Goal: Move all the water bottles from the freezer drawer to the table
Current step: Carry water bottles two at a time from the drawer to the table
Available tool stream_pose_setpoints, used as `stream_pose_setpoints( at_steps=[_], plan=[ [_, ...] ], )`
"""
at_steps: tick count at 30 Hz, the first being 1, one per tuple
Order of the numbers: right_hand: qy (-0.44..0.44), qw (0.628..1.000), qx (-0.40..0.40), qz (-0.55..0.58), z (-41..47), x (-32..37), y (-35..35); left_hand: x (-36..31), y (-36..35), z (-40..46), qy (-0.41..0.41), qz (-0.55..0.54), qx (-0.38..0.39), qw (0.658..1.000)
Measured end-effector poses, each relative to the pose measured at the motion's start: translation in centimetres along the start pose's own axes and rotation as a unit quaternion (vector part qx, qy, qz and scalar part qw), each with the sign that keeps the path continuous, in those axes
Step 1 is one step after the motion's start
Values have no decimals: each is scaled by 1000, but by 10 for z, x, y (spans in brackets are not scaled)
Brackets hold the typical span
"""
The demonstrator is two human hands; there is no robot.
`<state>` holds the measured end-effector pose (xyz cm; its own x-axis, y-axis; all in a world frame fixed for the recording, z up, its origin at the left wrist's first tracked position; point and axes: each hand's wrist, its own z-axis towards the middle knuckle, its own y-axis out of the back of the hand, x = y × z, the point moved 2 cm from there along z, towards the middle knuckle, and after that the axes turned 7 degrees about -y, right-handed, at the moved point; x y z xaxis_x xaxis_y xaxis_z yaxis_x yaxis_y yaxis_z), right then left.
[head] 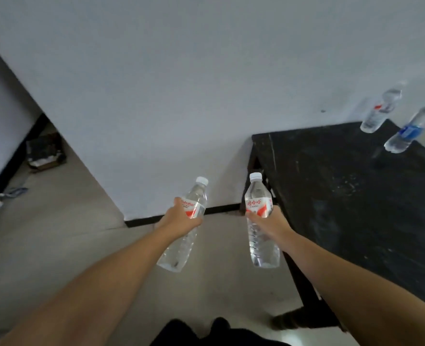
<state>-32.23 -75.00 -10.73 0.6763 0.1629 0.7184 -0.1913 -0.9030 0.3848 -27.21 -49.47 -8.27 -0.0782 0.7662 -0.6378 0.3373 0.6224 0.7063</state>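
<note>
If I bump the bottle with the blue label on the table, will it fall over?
Probably. The blue-label bottle stands upright, tall and narrow on the black table, so a bump likely tips it. Being round, it would probably roll. It looks full, so likely heavy.

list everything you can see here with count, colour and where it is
clear plastic water bottles with red and white labels, held: 2, white caps; one in the left hand, one in the right hand, both over the floor beside the table
clear plastic water bottle with red label: 1, standing at the table's far right
clear plastic water bottle with blue label: 1, standing just nearer than the red-label one
black worn wooden table: 1, right side, against the wall
white wall: black baseboard, ahead
beige floor: below
cardboard box: 1, brown, floor at far left
left hand: grips its bottle at the label
right hand: grips its bottle below the label
</note>
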Motion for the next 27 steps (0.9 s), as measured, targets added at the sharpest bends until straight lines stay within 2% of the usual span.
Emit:
stream_pose_setpoints(
  at_steps=[5,12,21,27],
  plan=[
    [-31,998,-52,36,42,9,39,-51,-20,71,-48,51,57,996],
    [-91,983,-138,79,99,26,87,-127,-57,179,-146,83,156,973],
    [-136,929,-282,200,153,54,156,-269,-88,317,-278,143,253,916],
    [-169,893,-348,229,157,41,191,-331,-137,333,-330,166,330,869]
  ],
)
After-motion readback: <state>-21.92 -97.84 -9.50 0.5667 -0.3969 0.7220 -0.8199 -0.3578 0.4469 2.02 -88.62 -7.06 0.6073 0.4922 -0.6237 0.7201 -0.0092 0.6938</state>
